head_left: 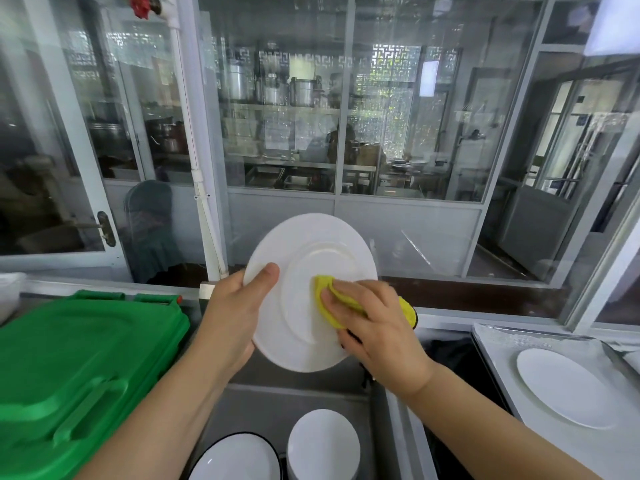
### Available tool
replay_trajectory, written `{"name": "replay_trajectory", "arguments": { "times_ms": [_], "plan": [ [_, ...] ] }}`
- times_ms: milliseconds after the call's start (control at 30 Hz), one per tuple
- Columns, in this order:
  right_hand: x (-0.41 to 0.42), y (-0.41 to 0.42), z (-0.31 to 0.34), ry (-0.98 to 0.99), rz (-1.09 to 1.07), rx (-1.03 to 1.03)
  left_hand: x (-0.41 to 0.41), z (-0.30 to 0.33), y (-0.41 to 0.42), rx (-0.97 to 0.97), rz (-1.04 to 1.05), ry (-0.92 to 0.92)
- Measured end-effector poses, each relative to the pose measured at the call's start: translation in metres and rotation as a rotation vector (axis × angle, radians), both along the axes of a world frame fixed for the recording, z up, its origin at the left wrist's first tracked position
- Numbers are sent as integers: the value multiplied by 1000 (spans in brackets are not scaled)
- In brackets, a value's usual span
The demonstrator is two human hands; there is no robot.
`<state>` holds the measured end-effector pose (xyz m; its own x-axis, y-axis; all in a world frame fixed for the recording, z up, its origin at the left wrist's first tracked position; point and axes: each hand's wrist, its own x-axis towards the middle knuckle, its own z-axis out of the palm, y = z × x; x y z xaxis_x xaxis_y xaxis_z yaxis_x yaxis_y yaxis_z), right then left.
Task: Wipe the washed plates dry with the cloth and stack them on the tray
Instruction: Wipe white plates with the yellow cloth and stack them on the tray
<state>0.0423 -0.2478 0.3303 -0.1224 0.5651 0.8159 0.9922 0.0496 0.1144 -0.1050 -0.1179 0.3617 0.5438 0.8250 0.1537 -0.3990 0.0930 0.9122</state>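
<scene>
Holding a white plate [304, 271] upright over the sink [311, 396]: left hand [235, 306] grips its left rim, thumb on the face, fingers behind. Right hand [374, 327] presses a yellow cloth [332, 299] flat against the plate's centre, fingers curled over the cloth. Below the hands, two more plates [322, 441] sit in the sink. Right of the right hand, a tray [498, 344] carries one dried plate [568, 386]. Left of the left hand, a green lid [79, 368].
</scene>
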Motion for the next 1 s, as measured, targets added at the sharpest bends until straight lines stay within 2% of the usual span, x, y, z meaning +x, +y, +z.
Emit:
{"name": "replay_trajectory", "arguments": {
  "times_ms": [167,300,400,533,667,733,867,1000],
  "plan": [
    [4,8,10,176,-84,77,3,-5,-4,20,-19,29],
    [-12,20,5,128,-10,88,4,-6,-8,26,-78,19],
    [-13,20,8,167,49,145,1,-11,-7,-7,-77,23],
    [-18,32,30,193,65,182,3,-11,-11,103,-102,93],
    [-14,38,45,153,-61,106,1,-10,-12,178,-146,99],
    [-6,35,51,347,-34,79,-3,-9,-12,186,-142,60],
    [8,28,51,921,198,86,-5,-4,-13,144,-69,-32],
    [13,24,35,1260,285,141,-3,-5,-9,125,-53,-125]
  ]
}}
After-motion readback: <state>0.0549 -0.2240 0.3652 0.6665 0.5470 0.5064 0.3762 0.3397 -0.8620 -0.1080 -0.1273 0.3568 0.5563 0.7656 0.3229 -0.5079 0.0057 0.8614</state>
